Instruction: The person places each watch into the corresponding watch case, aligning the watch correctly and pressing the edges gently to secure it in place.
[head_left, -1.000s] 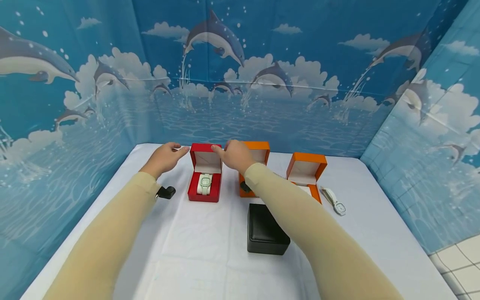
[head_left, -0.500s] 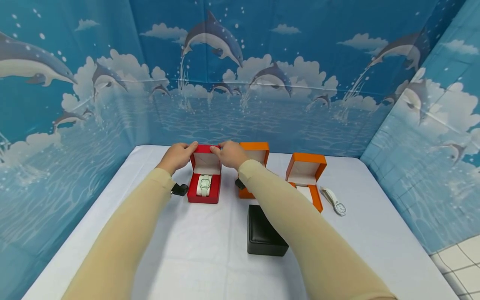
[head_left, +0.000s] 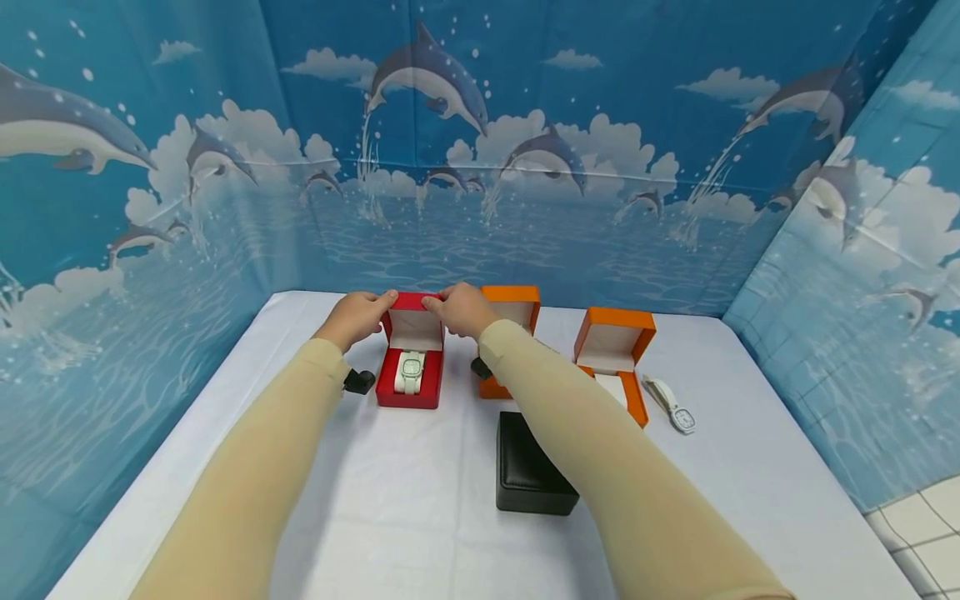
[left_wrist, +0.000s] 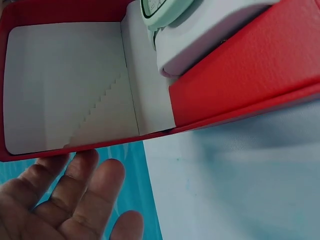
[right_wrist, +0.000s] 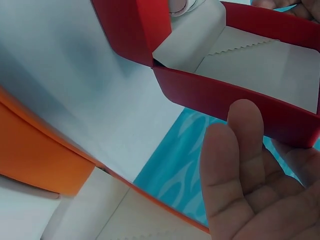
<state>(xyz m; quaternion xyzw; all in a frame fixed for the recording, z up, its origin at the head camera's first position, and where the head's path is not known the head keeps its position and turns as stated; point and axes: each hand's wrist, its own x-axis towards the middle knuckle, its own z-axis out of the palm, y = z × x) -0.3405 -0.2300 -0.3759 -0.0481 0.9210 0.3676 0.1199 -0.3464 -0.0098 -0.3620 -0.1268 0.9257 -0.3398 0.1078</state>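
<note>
both hands have come in closer since a moment ago, and now they sit on the top edge of the red box's lid, one at each corner. the left hand (head_left: 358,316) rests at the left corner with its fingers bent over the rim. from the left wrist view, those fingers (left_wrist: 75,190) look loose and spread behind the lid, so it is hard to tell how tight the hold is. the right hand (head_left: 459,307) is at the right corner, and its fingertips touch the top edge too. from the right wrist view, its fingers (right_wrist: 240,155) are mostly straight, lying just behind the red lid.

the red box (head_left: 410,350) stands open near the back of the white table (head_left: 390,500), left of the middle. its lid stands up. a pale green watch (head_left: 409,371) lies inside on a white cushion.

just to the right is an orange box (head_left: 512,310), open too, partly hidden by the right arm. further right is another open orange box (head_left: 613,346). a loose white watch (head_left: 672,406) lies beside it. a closed black box (head_left: 531,467) sits nearer the person. a dolphin curtain (head_left: 480,142) hangs behind the table.
</note>
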